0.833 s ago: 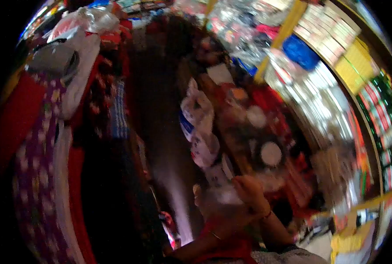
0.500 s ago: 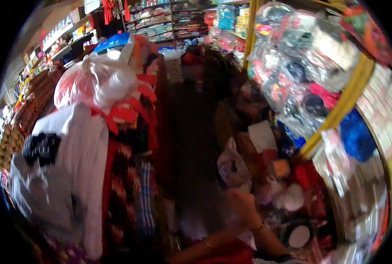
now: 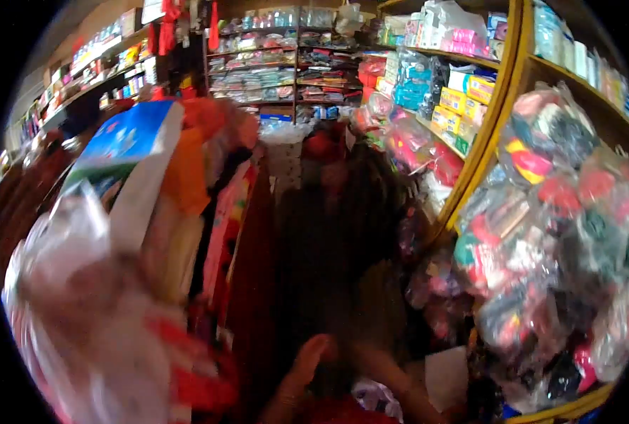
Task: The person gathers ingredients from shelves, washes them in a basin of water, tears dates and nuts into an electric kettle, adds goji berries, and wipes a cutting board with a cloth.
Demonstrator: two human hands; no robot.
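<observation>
Low in the picture, a little right of its middle, my left hand (image 3: 313, 353) and my right hand (image 3: 367, 357) are held out over the dark aisle, a short way apart. Both are blurred, and the fingers of my right hand fade into the dark. Nothing can be made out in either hand. Below and between my forearms shows a pale, patterned cloth-like item (image 3: 376, 397). To the right of my right forearm lies a white flat piece (image 3: 446, 378).
Plastic-wrapped goods (image 3: 533, 247) fill the right side behind a yellow post (image 3: 495, 131). On the left stand a blue-and-white box (image 3: 127, 141) and a blurred clear plastic bag (image 3: 81, 283). Shelves (image 3: 251, 78) of folded packets cross the far end of the dark aisle (image 3: 321, 261).
The view has swung up and moved along the aisle, bringing the far shelves into sight. My hands, earlier close together or crossed, now appear apart and lower in the picture.
</observation>
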